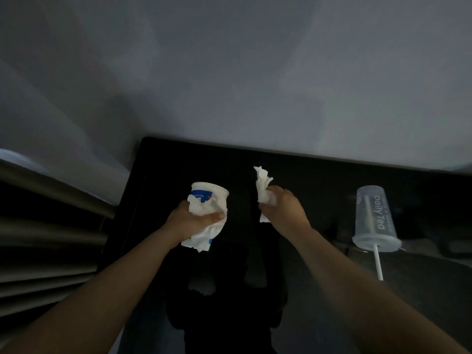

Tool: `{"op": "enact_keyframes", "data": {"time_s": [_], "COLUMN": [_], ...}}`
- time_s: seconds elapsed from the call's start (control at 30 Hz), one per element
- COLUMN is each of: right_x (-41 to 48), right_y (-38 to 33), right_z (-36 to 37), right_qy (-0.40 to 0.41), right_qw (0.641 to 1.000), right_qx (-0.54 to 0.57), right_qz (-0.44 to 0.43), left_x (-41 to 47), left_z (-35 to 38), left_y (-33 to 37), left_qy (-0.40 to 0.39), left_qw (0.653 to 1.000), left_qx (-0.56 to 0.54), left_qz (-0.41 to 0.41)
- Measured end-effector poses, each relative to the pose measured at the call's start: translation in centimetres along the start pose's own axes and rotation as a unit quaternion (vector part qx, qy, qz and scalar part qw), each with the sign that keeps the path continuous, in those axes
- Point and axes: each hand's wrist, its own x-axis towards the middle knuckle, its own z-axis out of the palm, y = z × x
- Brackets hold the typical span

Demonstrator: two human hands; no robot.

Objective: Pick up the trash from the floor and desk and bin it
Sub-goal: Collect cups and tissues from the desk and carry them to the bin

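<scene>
A crushed paper cup [212, 194] and napkin [201, 238] were gripped in the left hand [196, 221], a crumpled tissue [263, 185] clenched in the right hand [286, 210], above the dark counter [178, 162] (a plastic cup [375, 218] was seen alongside).

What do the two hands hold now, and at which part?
The left hand grips a white paper cup round its lower part, with crumpled paper. The right hand grips a crumpled tissue near its middle.

Dim, grainy wide-angle view, edges bowed, glossy black desk [319, 180] perhaps mirroring the hands
</scene>
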Motion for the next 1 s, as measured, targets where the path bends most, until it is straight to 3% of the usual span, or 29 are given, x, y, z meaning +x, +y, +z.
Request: {"op": "enact_keyframes", "data": {"time_s": [0.33, 0.67, 0.8, 1.0], "right_x": [-9.0, -8.6, -7.4, -4.7], "right_y": [5.0, 13.5, 15.8, 17.3], "right_z": [-6.9, -14.3, -14.7, -12.6], "right_qy": [0.09, 0.217, 0.196, 0.076], "right_qw": [0.996, 0.974, 0.974, 0.976], "right_qx": [0.019, 0.005, -0.03, -0.038], "right_qz": [0.012, 0.064, 0.109, 0.199], "left_x": [-4.9, -8.0, -8.7, -9.0], "left_z": [3.2, 7.6, 8.8, 10.4], "left_y": [4.6, 9.8, 11.2, 11.9], "left_qy": [-0.045, -0.072, -0.064, -0.039], "left_qw": [0.998, 0.993, 0.993, 0.996], "left_qx": [0.012, 0.041, 0.043, 0.027], "left_qz": [0.035, 0.08, 0.084, 0.08]}}
